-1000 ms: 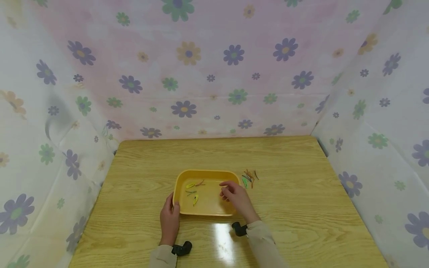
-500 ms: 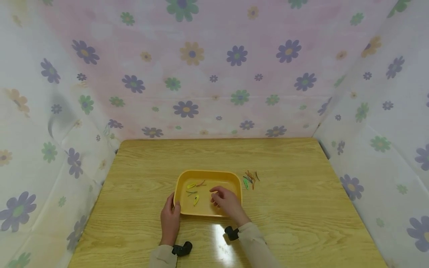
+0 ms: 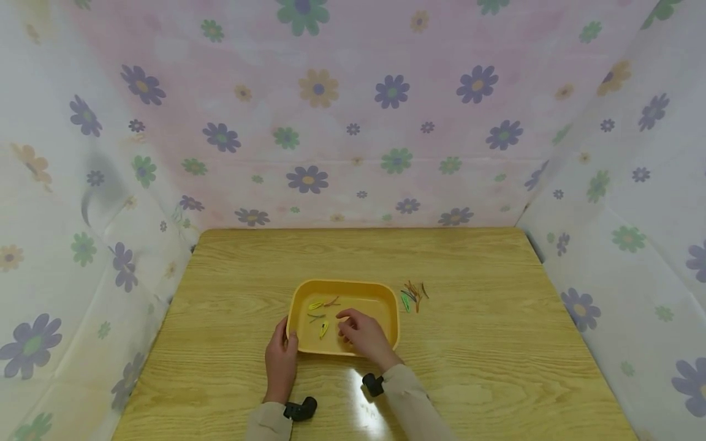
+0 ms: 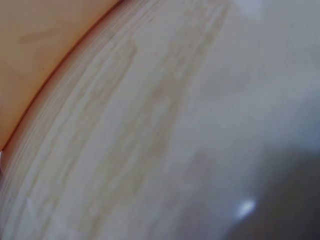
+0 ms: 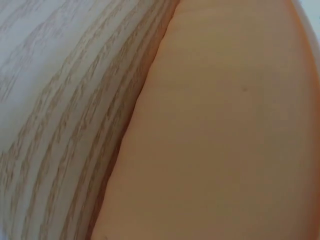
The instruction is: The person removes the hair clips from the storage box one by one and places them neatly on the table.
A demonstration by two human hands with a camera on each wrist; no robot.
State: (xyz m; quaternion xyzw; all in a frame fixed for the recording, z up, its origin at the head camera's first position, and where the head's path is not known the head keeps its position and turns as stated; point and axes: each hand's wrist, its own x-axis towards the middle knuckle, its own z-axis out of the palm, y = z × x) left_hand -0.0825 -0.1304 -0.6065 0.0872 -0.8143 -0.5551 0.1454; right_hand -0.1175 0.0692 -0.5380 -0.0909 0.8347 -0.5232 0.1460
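Note:
A yellow plastic tray [image 3: 386, 294] stands on the table, and my left hand [image 3: 281, 355] grips its left wall, thumb at the inside and fingers outside. Inside, toward the left, lie a yellow hair clip [image 3: 324, 329], a second yellow hair clip [image 3: 315, 305], a thin reddish hairpin [image 3: 332, 302] and a thin grey-green hairpin [image 3: 317, 316]. Over the middle of the tray hovers my right hand [image 3: 364, 334], its fingers loosely bent and nothing visible in them. The fingertips are just right of the nearer yellow clip. Both wrist views show mostly bare skin and tabletop.
Just right of the tray, a small pile of orange and dark hairpins [image 3: 413, 290] lies on the wooden table [image 3: 485, 343], with a green hair clip [image 3: 406, 302] beside it. Flower-printed cloth [image 3: 353, 110] encloses the table at the back and sides.
My right hand has moved left across the tray, from near its right wall to beside the yellow clip. The left hand keeps its grip, and the clips and pins lie as before.

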